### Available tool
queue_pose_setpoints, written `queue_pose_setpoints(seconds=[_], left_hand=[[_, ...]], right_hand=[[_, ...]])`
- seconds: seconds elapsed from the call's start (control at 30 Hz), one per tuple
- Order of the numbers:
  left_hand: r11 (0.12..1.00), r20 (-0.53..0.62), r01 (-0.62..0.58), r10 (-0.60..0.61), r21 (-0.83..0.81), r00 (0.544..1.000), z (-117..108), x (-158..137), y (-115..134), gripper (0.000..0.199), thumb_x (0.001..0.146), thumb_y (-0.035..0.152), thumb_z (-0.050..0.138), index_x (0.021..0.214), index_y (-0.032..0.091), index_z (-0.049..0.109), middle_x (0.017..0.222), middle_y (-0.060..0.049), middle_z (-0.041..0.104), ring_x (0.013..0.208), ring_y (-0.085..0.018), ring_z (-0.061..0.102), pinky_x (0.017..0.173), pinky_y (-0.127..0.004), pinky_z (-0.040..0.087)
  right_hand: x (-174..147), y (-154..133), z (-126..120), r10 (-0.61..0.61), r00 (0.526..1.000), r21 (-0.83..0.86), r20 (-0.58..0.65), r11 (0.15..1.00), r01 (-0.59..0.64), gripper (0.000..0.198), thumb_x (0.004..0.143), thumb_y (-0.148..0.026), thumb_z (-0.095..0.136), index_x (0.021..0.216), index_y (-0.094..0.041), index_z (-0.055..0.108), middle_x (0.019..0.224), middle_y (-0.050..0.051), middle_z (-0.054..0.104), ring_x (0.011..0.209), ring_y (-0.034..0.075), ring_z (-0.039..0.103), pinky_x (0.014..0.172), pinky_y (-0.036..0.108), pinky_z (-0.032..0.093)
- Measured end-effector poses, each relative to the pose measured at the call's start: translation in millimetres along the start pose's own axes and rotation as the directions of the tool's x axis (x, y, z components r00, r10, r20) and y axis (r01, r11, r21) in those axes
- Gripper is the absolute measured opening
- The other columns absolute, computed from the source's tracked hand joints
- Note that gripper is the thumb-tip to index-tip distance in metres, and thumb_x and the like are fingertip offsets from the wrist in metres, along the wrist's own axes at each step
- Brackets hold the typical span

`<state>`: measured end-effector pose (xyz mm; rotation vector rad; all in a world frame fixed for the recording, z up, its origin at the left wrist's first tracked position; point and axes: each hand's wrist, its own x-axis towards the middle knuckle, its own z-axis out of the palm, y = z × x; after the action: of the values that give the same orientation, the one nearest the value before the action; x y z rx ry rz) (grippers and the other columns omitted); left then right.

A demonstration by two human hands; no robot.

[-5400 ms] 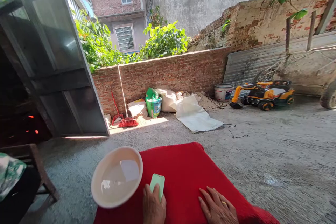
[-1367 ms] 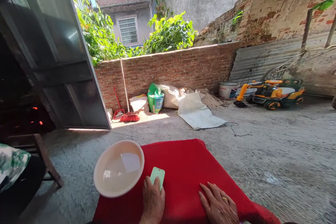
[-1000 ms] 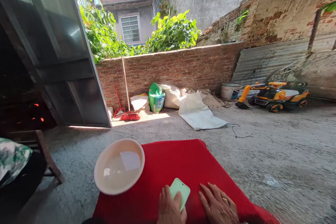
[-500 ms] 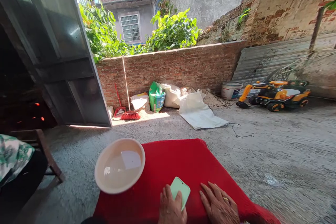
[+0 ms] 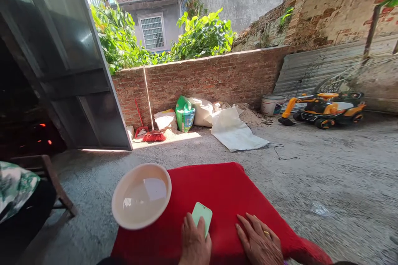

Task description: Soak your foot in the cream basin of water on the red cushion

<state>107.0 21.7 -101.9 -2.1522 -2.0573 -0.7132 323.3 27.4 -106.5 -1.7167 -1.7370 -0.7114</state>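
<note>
My left hand (image 5: pixel 195 236) is closed around a flat pale-green block (image 5: pixel 202 214) with rounded corners and a small dark spot near its far end. I cannot tell its exact kind. The block rests on a red cloth (image 5: pixel 214 182) spread in front of me. To the right, my right hand (image 5: pixel 260 238), with a ring on one finger, lies flat on the same cloth, fingers stretched out and nothing held. A pale round basin (image 5: pixel 116 201) with water in it stands on the cloth's left side, apart from both hands.
A person's patterned sleeve (image 5: pixel 18 186) and a wooden chair (image 5: pixel 57 190) are at left, by a metal door (image 5: pixel 90 91). A broom (image 5: pixel 154 136), sacks (image 5: pixel 202 112) and a white sheet (image 5: pixel 236 132) lie along the brick wall. A toy excavator (image 5: pixel 329 112) stands right.
My left hand has slid a little leftward and away from me with the green block, which now points more straight ahead. The right hand has stayed in place.
</note>
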Motion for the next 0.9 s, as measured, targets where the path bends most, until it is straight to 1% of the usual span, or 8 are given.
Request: queue_pose_setpoints(seconds=[0.1, 0.17, 0.33, 0.4, 0.57, 0.67, 0.8, 0.9], left_hand=[[0.998, 0.035, -0.058, 0.058, -0.013, 0.998, 8.6, -14.2, 15.8, 0.047, 0.077, 0.036, 0.066, 0.123, 0.033, 0.064, 0.133, -0.011, 0.057, 0.12, -0.032, 0.052, 0.103, -0.046, 0.042], [0.997, 0.064, -0.066, 0.069, -0.039, 0.996, 3.7, -12.0, 16.5, 0.044, 0.078, 0.036, 0.064, 0.122, 0.033, 0.064, 0.13, -0.011, 0.059, 0.117, -0.03, 0.053, 0.101, -0.043, 0.043], [0.999, 0.096, 0.011, -0.007, -0.044, 0.995, -25.0, 14.7, -5.2, 0.039, 0.08, 0.031, 0.062, 0.119, 0.032, 0.067, 0.12, -0.009, 0.063, 0.107, -0.026, 0.059, 0.095, -0.038, 0.047], [0.999, 0.102, 0.029, -0.027, -0.023, 0.994, -29.0, 19.3, -10.5, 0.039, 0.08, 0.029, 0.062, 0.119, 0.031, 0.067, 0.119, -0.009, 0.063, 0.106, -0.025, 0.059, 0.094, -0.038, 0.048], [1.0, 0.075, 0.003, -0.002, -0.023, 0.997, -9.3, 0.9, -0.1, 0.046, 0.08, 0.032, 0.064, 0.125, 0.03, 0.063, 0.133, -0.013, 0.058, 0.12, -0.03, 0.054, 0.101, -0.042, 0.045], [0.998, 0.105, -0.031, 0.037, -0.054, 0.994, -2.4, -9.3, 10.1, 0.047, 0.079, 0.037, 0.066, 0.126, 0.033, 0.062, 0.135, -0.012, 0.057, 0.122, -0.031, 0.053, 0.103, -0.044, 0.044], [0.993, 0.182, -0.05, 0.069, -0.104, 0.981, -21.5, 0.5, 9.3, 0.042, 0.08, 0.038, 0.064, 0.122, 0.035, 0.064, 0.127, -0.01, 0.061, 0.114, -0.028, 0.058, 0.099, -0.041, 0.047], [0.996, 0.231, 0.0, 0.02, -0.086, 0.973, -40.5, 14.6, 0.8, 0.043, 0.08, 0.035, 0.064, 0.123, 0.033, 0.064, 0.124, -0.009, 0.062, 0.112, -0.027, 0.059, 0.097, -0.04, 0.049]], right_hand=[[0.2, 1.7, -1.6, 0.005, 0.998, -0.016, 0.064, 1.0, -0.004, 0.037, 0.09, -0.046, 0.043, 0.104, -0.03, 0.074, 0.111, 0.005, 0.072, 0.103, 0.025, 0.064, 0.09, 0.04, 0.042], [0.2, 2.0, -1.8, 0.007, 0.997, -0.029, 0.078, 1.0, -0.005, 0.038, 0.09, -0.047, 0.043, 0.104, -0.03, 0.074, 0.112, 0.005, 0.072, 0.103, 0.025, 0.064, 0.09, 0.04, 0.043], [0.5, -0.1, -1.4, 0.023, 0.997, -0.038, 0.073, 0.999, -0.02, 0.036, 0.089, -0.044, 0.044, 0.104, -0.03, 0.075, 0.112, 0.005, 0.072, 0.104, 0.024, 0.064, 0.091, 0.04, 0.043], [1.2, -0.7, -2.6, 0.02, 0.997, -0.035, 0.075, 0.999, -0.017, 0.036, 0.089, -0.044, 0.045, 0.104, -0.03, 0.075, 0.112, 0.005, 0.072, 0.104, 0.024, 0.064, 0.092, 0.039, 0.043], [2.5, 0.1, -6.8, 0.003, 0.998, -0.034, 0.07, 0.999, -0.001, 0.036, 0.09, -0.043, 0.044, 0.104, -0.029, 0.075, 0.111, 0.005, 0.073, 0.103, 0.023, 0.065, 0.091, 0.038, 0.042], [2.2, 0.7, -7.1, 0.019, 0.997, -0.004, 0.081, 1.0, -0.018, 0.035, 0.089, -0.044, 0.045, 0.103, -0.03, 0.074, 0.111, 0.005, 0.072, 0.104, 0.024, 0.064, 0.091, 0.039, 0.042], [1.9, -0.7, -5.8, 0.07, 0.991, -0.006, 0.116, 0.998, -0.069, 0.035, 0.089, -0.042, 0.043, 0.103, -0.032, 0.074, 0.114, 0.005, 0.071, 0.108, 0.026, 0.063, 0.091, 0.042, 0.042], [2.4, -2.3, -5.2, 0.066, 0.991, -0.013, 0.115, 0.998, -0.065, 0.039, 0.089, -0.045, 0.042, 0.102, -0.029, 0.075, 0.113, 0.006, 0.072, 0.106, 0.025, 0.064, 0.092, 0.041, 0.042]])
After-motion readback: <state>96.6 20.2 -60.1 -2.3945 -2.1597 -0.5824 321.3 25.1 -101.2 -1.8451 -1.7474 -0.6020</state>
